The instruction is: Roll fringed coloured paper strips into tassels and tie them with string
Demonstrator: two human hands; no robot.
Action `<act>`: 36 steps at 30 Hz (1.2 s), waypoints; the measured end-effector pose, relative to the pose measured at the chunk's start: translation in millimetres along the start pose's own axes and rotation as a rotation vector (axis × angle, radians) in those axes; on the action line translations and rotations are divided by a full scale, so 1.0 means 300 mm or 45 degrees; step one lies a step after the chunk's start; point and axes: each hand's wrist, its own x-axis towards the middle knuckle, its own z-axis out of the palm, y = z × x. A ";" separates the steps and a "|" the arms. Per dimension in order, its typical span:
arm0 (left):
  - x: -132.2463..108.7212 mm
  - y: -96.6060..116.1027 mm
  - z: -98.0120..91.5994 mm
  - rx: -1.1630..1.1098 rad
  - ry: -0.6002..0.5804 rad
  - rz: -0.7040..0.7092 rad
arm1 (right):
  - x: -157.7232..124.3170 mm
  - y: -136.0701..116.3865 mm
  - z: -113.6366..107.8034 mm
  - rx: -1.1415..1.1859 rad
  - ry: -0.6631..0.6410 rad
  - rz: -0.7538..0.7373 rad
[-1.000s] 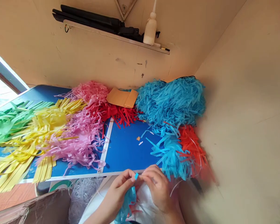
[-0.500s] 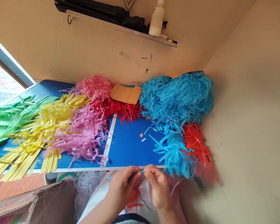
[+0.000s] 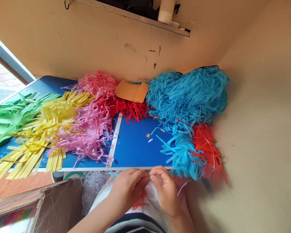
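Observation:
Just off the table's front edge, my left hand [image 3: 129, 186] and my right hand [image 3: 165, 191] meet fingertip to fingertip over my lap. Both are closed in a pinch on a small bit of blue paper strip [image 3: 149, 175], mostly hidden by the fingers. Below them, red paper fringe [image 3: 140, 200] lies on my lap. A white string [image 3: 184, 185] curves out beside my right hand. Left of my left hand shows another scrap of blue paper [image 3: 113, 174]. Nearest on the tabletop, at the right, is a light blue paper tassel [image 3: 186, 158].
On the blue table [image 3: 135, 142] lie green [image 3: 21, 110], yellow [image 3: 60, 113] and pink fringe [image 3: 87, 132], a large blue fringe pile [image 3: 189, 97], red fringe [image 3: 206, 145] and an orange folded paper [image 3: 129, 90]. A cardboard box [image 3: 58, 207] stands lower left. A wall shelf [image 3: 135, 17] hangs above.
The view has tilted down slightly, so the shelf sits higher in the picture. My hands stay together in the same pinch, and less blue shows between the fingertips.

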 end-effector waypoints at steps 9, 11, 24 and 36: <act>-0.011 -0.010 -0.007 0.059 -0.013 0.103 | -0.005 -0.003 -0.008 -0.057 0.014 -0.064; -0.010 -0.017 -0.011 0.031 0.018 0.105 | -0.004 -0.002 -0.011 -0.071 0.023 -0.076; 0.012 -0.006 -0.002 -0.027 0.025 0.171 | -0.004 -0.022 -0.041 -0.173 0.040 -0.116; 0.026 0.006 0.043 0.114 0.200 0.332 | -0.016 -0.027 -0.056 -0.359 0.145 -0.282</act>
